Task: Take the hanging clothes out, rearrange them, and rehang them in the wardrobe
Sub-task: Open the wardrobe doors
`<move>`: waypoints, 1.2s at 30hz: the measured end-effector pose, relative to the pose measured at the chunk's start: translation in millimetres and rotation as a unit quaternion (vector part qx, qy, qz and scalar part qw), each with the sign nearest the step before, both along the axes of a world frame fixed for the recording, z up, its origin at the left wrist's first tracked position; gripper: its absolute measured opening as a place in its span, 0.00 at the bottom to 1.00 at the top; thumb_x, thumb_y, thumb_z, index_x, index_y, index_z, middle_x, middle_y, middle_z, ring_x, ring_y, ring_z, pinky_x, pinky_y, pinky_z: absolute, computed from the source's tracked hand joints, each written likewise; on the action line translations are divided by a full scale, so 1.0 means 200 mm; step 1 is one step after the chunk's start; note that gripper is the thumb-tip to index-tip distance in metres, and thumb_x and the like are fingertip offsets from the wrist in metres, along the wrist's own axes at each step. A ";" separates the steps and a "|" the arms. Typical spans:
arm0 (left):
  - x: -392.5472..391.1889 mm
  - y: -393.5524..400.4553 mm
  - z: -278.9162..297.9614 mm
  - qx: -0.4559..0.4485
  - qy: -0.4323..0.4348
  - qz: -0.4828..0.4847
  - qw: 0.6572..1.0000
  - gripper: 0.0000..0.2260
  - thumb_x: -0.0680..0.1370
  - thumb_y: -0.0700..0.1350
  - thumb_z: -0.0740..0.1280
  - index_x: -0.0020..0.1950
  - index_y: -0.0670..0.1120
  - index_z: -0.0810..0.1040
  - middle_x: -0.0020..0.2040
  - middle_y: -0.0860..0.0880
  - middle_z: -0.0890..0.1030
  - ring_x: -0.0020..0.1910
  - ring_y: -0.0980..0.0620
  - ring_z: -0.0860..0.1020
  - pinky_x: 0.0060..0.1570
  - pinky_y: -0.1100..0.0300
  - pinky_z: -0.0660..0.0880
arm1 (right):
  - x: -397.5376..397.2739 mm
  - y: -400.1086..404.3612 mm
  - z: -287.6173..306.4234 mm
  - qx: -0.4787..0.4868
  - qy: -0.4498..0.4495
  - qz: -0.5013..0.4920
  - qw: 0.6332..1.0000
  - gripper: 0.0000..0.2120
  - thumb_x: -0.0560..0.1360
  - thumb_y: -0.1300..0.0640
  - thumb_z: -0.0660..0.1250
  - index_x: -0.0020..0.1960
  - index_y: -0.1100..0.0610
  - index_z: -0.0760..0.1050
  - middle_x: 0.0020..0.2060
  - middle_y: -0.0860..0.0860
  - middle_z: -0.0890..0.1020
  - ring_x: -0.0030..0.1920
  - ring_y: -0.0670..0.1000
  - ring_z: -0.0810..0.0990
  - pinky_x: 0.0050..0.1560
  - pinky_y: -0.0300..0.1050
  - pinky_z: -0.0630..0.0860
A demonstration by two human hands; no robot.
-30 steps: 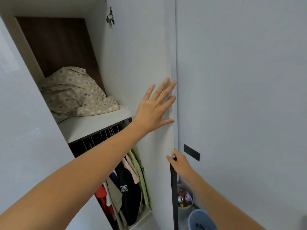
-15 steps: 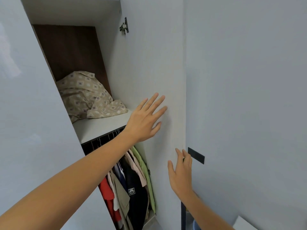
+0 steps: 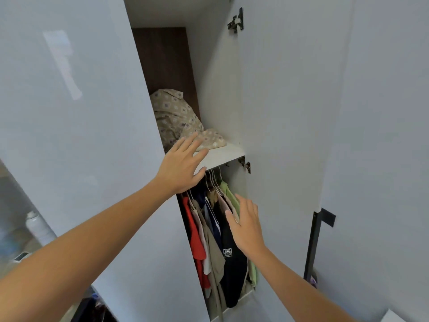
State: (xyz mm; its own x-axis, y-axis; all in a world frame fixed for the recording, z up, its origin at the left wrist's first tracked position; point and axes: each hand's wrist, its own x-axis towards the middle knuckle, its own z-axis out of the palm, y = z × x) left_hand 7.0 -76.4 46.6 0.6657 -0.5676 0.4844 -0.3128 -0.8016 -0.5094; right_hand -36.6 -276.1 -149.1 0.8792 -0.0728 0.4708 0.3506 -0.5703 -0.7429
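Observation:
The white wardrobe door [image 3: 281, 112] stands swung open to the right. Inside, several garments hang on white hangers [image 3: 214, 180] under a shelf: a red one [image 3: 196, 240], a beige one [image 3: 214, 249], a dark navy one with a small white label [image 3: 232, 266] and a light green one [image 3: 229, 194] at the right. My left hand [image 3: 181, 166] is raised in front of the shelf edge with straight spread fingers, holding nothing. My right hand [image 3: 247, 225] hovers in front of the hanging clothes, fingers straight, holding nothing.
A crumpled patterned beige cloth [image 3: 176, 119] lies on the white shelf [image 3: 222, 154] above the rail. The closed left door [image 3: 76, 126] is glossy and shows reflections. A black handle [image 3: 312, 242] runs down the open door's edge. Hinges [image 3: 236, 20] sit on the door's inner face.
The door has swung wide open to the right. Both hands have left the door; the left moved in front of the shelf, the right in front of the hanging clothes.

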 end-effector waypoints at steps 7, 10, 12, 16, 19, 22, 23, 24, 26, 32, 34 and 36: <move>0.07 0.31 -0.01 0.050 0.002 0.094 0.994 0.26 0.83 0.59 0.59 0.75 0.47 0.74 0.80 0.42 0.68 0.83 0.41 0.57 0.81 0.43 0.56 | 0.20 0.33 0.04 0.005 0.073 0.137 0.988 0.29 0.84 0.41 0.61 0.82 0.47 0.59 0.78 0.43 0.67 0.77 0.45 0.65 0.74 0.47 0.67; 0.12 0.42 -0.01 0.073 0.015 0.159 0.985 0.28 0.84 0.60 0.54 0.81 0.49 0.66 0.83 0.43 0.62 0.84 0.41 0.53 0.82 0.43 0.53 | 0.33 0.46 0.06 -0.025 0.104 0.196 0.975 0.32 0.83 0.41 0.62 0.83 0.46 0.56 0.78 0.44 0.65 0.77 0.47 0.65 0.72 0.48 0.69; 0.15 0.47 0.00 0.083 0.020 0.199 0.976 0.29 0.84 0.61 0.52 0.83 0.49 0.61 0.84 0.42 0.58 0.85 0.40 0.51 0.82 0.42 0.52 | 0.42 0.53 0.09 -0.057 0.116 0.218 0.967 0.33 0.82 0.43 0.64 0.83 0.46 0.56 0.77 0.46 0.66 0.76 0.49 0.66 0.71 0.51 0.71; 0.22 0.53 0.03 0.125 0.006 0.236 0.964 0.31 0.84 0.60 0.54 0.85 0.49 0.56 0.86 0.42 0.50 0.85 0.40 0.47 0.82 0.41 0.51 | 0.59 0.66 0.19 -0.068 0.118 0.253 0.958 0.31 0.80 0.45 0.65 0.79 0.44 0.59 0.72 0.46 0.68 0.72 0.51 0.68 0.61 0.50 0.73; 0.29 0.51 0.08 0.142 -0.014 0.246 0.959 0.31 0.84 0.60 0.56 0.84 0.48 0.59 0.86 0.42 0.50 0.85 0.39 0.47 0.82 0.39 0.50 | 0.71 0.72 0.29 -0.063 0.100 0.271 0.955 0.31 0.80 0.46 0.66 0.80 0.45 0.59 0.71 0.45 0.68 0.72 0.50 0.68 0.57 0.49 0.72; 0.37 0.47 0.12 0.179 -0.024 0.266 0.947 0.30 0.84 0.61 0.53 0.84 0.48 0.62 0.86 0.42 0.52 0.85 0.39 0.46 0.81 0.37 0.46 | 0.81 0.77 0.34 -0.038 0.118 0.297 0.947 0.34 0.80 0.50 0.67 0.81 0.49 0.57 0.74 0.48 0.68 0.74 0.51 0.67 0.66 0.51 0.73; 0.39 0.46 0.13 0.189 -0.025 0.273 0.943 0.30 0.84 0.61 0.52 0.83 0.48 0.62 0.86 0.42 0.52 0.85 0.39 0.44 0.81 0.37 0.45 | 0.84 0.79 0.36 -0.026 0.131 0.309 0.942 0.34 0.80 0.50 0.67 0.82 0.50 0.58 0.75 0.49 0.67 0.74 0.52 0.68 0.68 0.52 0.73; 0.41 0.45 0.14 0.197 -0.026 0.280 0.939 0.30 0.84 0.62 0.52 0.83 0.48 0.63 0.86 0.42 0.53 0.85 0.39 0.43 0.81 0.37 0.45 | 0.86 0.80 0.36 -0.014 0.143 0.319 0.937 0.34 0.80 0.50 0.68 0.81 0.51 0.58 0.75 0.50 0.68 0.74 0.53 0.69 0.68 0.53 0.74; 0.45 0.43 0.15 0.208 -0.027 0.294 0.933 0.30 0.84 0.63 0.52 0.81 0.49 0.67 0.85 0.41 0.56 0.85 0.39 0.41 0.81 0.37 0.44 | 0.89 0.82 0.36 0.005 0.155 0.326 0.933 0.33 0.79 0.50 0.69 0.81 0.51 0.60 0.74 0.51 0.69 0.72 0.54 0.71 0.69 0.54 0.74; 0.46 0.40 0.17 0.224 -0.013 0.320 0.921 0.28 0.83 0.65 0.56 0.78 0.51 0.71 0.82 0.44 0.65 0.85 0.40 0.46 0.80 0.34 0.45 | 0.98 0.84 0.35 0.022 0.147 0.325 0.934 0.26 0.79 0.50 0.70 0.74 0.54 0.69 0.69 0.51 0.74 0.71 0.54 0.71 0.68 0.57 0.74; 0.44 0.38 0.17 0.218 -0.015 0.320 0.922 0.27 0.83 0.65 0.58 0.77 0.51 0.72 0.81 0.44 0.67 0.85 0.40 0.49 0.80 0.33 0.47 | 0.99 0.83 0.35 0.008 0.141 0.319 0.937 0.23 0.79 0.48 0.71 0.70 0.55 0.72 0.66 0.51 0.75 0.68 0.54 0.72 0.66 0.57 0.74; 0.40 0.35 0.17 0.214 -0.025 0.310 0.926 0.27 0.83 0.65 0.59 0.75 0.50 0.74 0.79 0.43 0.70 0.84 0.39 0.53 0.79 0.31 0.49 | 0.97 0.82 0.34 0.014 0.137 0.321 0.937 0.21 0.79 0.47 0.72 0.66 0.56 0.73 0.62 0.51 0.76 0.64 0.55 0.73 0.63 0.57 0.75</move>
State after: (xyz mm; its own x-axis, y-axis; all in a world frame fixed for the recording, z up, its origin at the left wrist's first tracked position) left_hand 87.9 -5.4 80.7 0.9106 -0.2307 0.3429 0.1733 -0.5401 -0.8236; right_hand 157.0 -112.9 -80.1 0.8332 0.5044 0.2265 0.4086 -0.2856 -0.8669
